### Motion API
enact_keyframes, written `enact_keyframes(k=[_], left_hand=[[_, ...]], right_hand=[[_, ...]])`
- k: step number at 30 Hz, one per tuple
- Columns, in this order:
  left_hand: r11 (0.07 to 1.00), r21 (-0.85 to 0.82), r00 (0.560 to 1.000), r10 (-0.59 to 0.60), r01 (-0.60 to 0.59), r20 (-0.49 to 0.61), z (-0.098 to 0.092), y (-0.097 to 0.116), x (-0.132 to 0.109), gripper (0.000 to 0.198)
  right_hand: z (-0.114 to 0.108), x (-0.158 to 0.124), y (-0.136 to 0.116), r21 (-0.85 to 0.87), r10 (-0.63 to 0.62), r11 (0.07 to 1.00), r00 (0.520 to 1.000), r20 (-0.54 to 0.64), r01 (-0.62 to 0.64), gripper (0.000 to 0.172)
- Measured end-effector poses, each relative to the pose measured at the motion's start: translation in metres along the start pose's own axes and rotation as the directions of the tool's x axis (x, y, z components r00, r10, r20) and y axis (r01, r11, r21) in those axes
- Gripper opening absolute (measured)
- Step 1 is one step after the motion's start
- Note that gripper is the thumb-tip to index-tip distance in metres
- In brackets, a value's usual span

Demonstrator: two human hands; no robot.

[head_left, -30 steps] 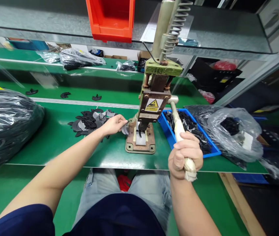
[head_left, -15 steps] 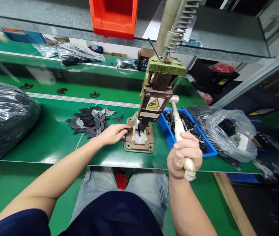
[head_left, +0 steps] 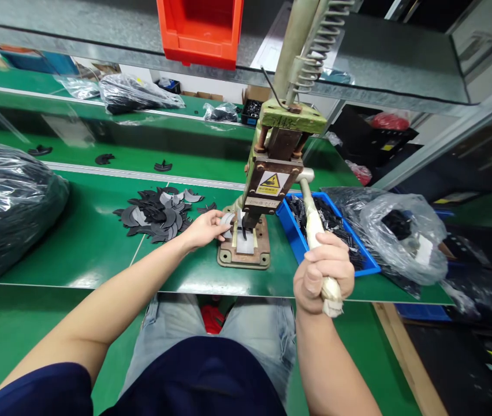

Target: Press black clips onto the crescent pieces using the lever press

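Observation:
A green hand press (head_left: 267, 173) with a yellow warning label stands on the green bench. My right hand (head_left: 324, 271) is wrapped round its cream-wrapped lever handle (head_left: 314, 225), which slants down toward me. Beside the press base (head_left: 224, 258), my left hand (head_left: 205, 228) pinches a light grey curved piece (head_left: 227, 219) at the left edge of the base. Under the press head, a thin black part (head_left: 243, 231) rests on the pale metal plate (head_left: 245, 244). Left of that hand lies a heap of black and grey curved pieces (head_left: 157, 214).
Right of the press sits a blue bin (head_left: 289, 234) filled with black parts, with a clear plastic bag (head_left: 402, 237) beyond it. A large bag of dark pieces (head_left: 7, 208) occupies the bench's left. Overhead, a shelf (head_left: 77, 29) carries an orange bin (head_left: 200, 34).
The left hand, earlier with fingertips at the press base, now shows a grey curved piece pinched between its fingers. The right hand stays on the lever handle, and the view has shifted slightly.

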State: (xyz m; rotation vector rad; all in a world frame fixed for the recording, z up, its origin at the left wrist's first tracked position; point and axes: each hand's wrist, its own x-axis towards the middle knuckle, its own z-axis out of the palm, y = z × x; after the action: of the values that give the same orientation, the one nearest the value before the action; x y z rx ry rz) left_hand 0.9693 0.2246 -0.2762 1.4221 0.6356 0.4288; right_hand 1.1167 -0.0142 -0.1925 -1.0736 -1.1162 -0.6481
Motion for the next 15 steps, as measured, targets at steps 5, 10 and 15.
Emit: enact_keyframes(k=[5, 10, 15], left_hand=[[0.995, 0.006, 0.995, -0.103, 0.103, 0.016, 0.007, 0.009, 0.008, 0.04], [0.99, 0.117, 0.996, -0.085, 0.081, 0.028, 0.012, 0.011, 0.016, 0.035], [0.982, 0.181, 0.997, -0.062, 0.055, 0.037, 0.011, 0.012, 0.021, 0.032]], right_hand=[[-0.001, 0.0, 0.0, -0.011, 0.001, 1.0, 1.0, -0.003, -0.001, 0.022], [-0.001, 0.0, 0.0, -0.018, 0.005, 1.0, 1.0, 0.003, -0.005, 0.023], [0.0, -0.002, 0.001, -0.009, 0.01, 1.0, 1.0, -0.017, -0.01, 0.024]])
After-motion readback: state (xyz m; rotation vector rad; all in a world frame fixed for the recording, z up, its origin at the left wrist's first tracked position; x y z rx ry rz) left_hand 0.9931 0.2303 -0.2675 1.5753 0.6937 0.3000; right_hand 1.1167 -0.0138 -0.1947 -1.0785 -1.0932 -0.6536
